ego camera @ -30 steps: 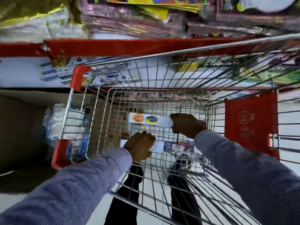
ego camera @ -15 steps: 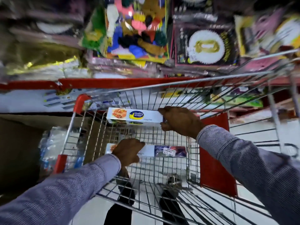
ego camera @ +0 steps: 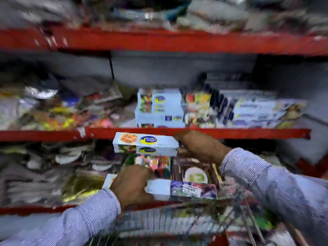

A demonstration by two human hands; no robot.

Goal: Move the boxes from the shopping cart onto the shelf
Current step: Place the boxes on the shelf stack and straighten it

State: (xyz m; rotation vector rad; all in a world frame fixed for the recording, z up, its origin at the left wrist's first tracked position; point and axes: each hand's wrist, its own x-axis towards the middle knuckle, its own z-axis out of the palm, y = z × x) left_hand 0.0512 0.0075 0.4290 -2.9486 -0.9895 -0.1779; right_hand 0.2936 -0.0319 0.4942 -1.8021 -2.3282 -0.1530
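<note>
My right hand grips the right end of a long white wrap box with a blue and yellow logo, held level just below the red edge of the middle shelf. My left hand holds the left part of a second long white box with a price sticker, lower down and nearer to me. A stack of matching white boxes stands on the middle shelf straight behind the raised box. The shopping cart rim shows blurred at the bottom right.
Red shelves run across the view at three heights. Bags of party goods crowd the middle shelf's left, flat packs its right. A gap lies between the bags and the stacked boxes. Foil packets fill the lower shelf.
Both hands have lifted their boxes up out of the cart to shelf height. The view has swung up from the cart basket to the shelves.
</note>
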